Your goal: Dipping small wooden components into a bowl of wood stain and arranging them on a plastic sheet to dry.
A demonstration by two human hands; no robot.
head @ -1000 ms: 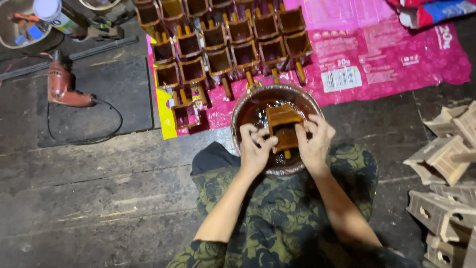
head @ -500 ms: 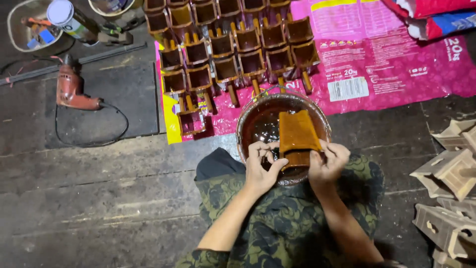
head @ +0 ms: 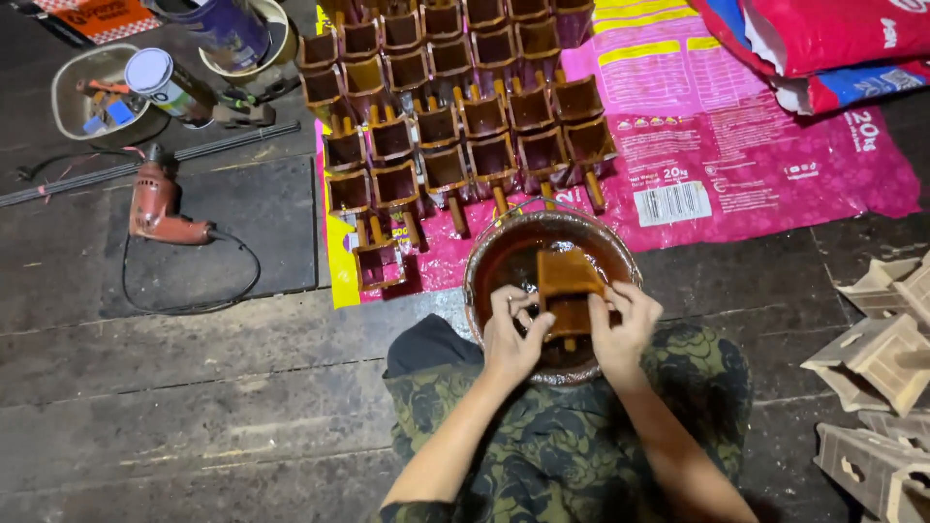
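Dipping a small wooden box in stain

Both hands, left hand (head: 511,334) and right hand (head: 625,324), are pinching the wet wooden box (head: 567,291) over the stain bowl (head: 484,257) at centre; next, it likely needs draining. A pink printed sack (head: 736,155) is lying upper right, beneath stained boxes (head: 446,116).

Light falls from above my head, bright on the pink sheet (head: 736,165) and my hands, while the plank floor (head: 194,407) stays dim; edges darken and bend slightly.
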